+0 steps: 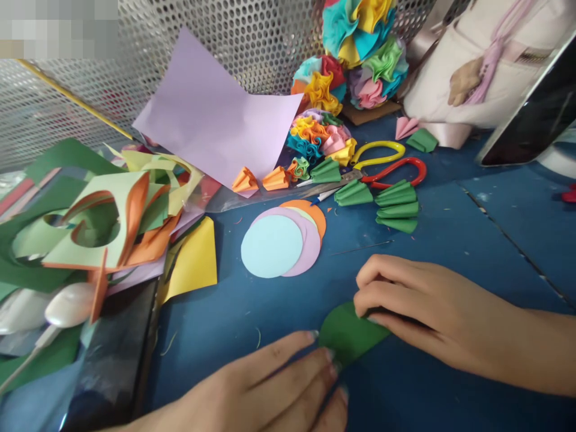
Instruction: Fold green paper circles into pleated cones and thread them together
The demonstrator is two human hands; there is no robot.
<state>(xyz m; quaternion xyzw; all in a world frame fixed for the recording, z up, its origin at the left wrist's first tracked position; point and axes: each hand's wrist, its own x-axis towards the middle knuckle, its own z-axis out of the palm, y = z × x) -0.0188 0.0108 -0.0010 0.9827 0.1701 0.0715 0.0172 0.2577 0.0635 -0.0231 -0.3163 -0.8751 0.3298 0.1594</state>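
Pinching green paper half-disc (pixel 348 333) on blue tabletop (pixel 490 252)

Half-disc lies flat, near front edge of view. Right hand (pixel 432 312) curled, fingertips clamping its right end. Left hand (pixel 252 390) open, fingers extended, tips touching its left edge. Pleated green paper fans (pixel 396 201) sit well ahead.

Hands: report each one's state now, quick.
Left hand: open, fingertips touching the green paper half-circle.
Right hand: closed, pinching the half-circle's edge.

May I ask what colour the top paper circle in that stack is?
The top paper circle is pale blue; head view.
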